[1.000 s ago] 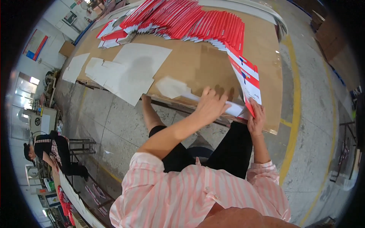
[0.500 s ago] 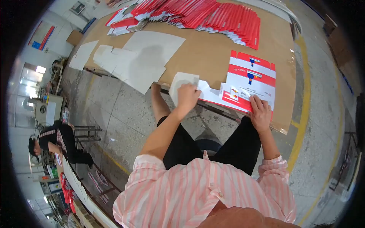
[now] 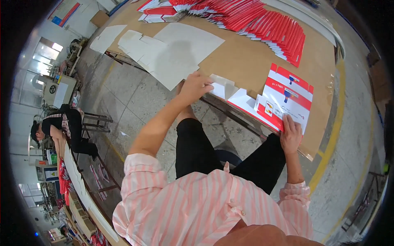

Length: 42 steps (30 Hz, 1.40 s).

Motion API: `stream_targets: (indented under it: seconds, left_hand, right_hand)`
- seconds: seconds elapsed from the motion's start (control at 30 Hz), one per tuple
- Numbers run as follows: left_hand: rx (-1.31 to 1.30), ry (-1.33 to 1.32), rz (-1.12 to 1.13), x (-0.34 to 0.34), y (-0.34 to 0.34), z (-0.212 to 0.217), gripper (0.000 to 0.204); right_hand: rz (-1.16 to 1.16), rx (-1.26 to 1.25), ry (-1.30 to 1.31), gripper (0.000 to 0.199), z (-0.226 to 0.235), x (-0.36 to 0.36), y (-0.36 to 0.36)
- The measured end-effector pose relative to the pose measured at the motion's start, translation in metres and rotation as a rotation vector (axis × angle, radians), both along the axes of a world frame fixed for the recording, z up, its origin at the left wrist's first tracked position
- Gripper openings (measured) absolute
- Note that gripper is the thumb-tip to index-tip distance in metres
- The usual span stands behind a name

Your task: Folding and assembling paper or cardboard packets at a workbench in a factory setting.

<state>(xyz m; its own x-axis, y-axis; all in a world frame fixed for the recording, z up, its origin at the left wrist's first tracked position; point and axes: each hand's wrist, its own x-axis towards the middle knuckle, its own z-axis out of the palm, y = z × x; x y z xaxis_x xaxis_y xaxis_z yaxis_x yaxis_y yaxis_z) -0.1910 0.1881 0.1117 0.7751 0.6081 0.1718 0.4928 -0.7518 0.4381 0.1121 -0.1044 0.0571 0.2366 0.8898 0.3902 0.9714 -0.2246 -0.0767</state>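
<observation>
A red and white printed cardboard box blank (image 3: 293,100) lies at the near edge of the table, its long narrow side reaching left. At the left end of that strip my left hand (image 3: 195,87) has its fingers closed, fingertips on the end flap, which stands partly raised with its plain grey inside showing. My right hand (image 3: 290,135) lies on the near right part of the printed panel, fingers stretched over its edge. Plain grey-white cardboard blanks (image 3: 180,49) lie on the table beyond my left hand, partly overhanging the edge.
A long fanned row of folded red and white boxes (image 3: 283,37) covers the far side of the brown-topped table (image 3: 242,53). Far left, another person (image 3: 67,131) bends over a long bench (image 3: 88,197). A yellow floor line (image 3: 337,106) runs along the right.
My left hand has moved left along the strip, and the grey end flap, spread flatter before, is now folded upward. My right hand stays on the printed panel. The whole view has shifted.
</observation>
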Motion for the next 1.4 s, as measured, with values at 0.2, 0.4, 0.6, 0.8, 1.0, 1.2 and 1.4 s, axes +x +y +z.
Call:
stream_targets:
  seconds: [0.2, 0.4, 0.6, 0.8, 1.0, 1.2, 1.4]
  left_hand:
    - [0.486, 0.048, 0.135, 0.013, -0.024, -0.052, 0.027]
    - [-1.222, -1.176, 0.755, 0.032, -0.063, -0.069, 0.029]
    - [-0.500, -0.482, 0.569, 0.054, -0.085, -0.027, 0.022]
    - [0.156, -0.059, -0.224, 0.071, -0.102, -0.027, 0.033]
    - [0.220, 0.118, -0.288, 0.090, -0.101, -0.045, 0.046]
    - [0.297, -0.009, -0.150, 0.104, -0.107, -0.069, 0.045]
    - [0.178, 0.210, -0.283, 0.133, -0.079, -0.036, 0.042]
  right_hand:
    - [-0.039, 0.012, -0.014, 0.061, -0.006, 0.003, -0.001]
    - [-0.009, 0.088, 0.078, 0.064, 0.001, 0.004, -0.006]
    - [0.038, -0.031, 0.138, 0.052, 0.024, -0.001, -0.007]
    - [0.077, -0.130, -0.004, 0.049, 0.025, -0.006, 0.000]
    - [0.017, -0.131, -0.018, 0.052, 0.010, -0.008, -0.004]
    - [-0.017, -0.151, 0.008, 0.050, 0.008, -0.013, 0.004]
    - [0.145, 0.107, 0.267, 0.042, -0.013, -0.027, -0.009]
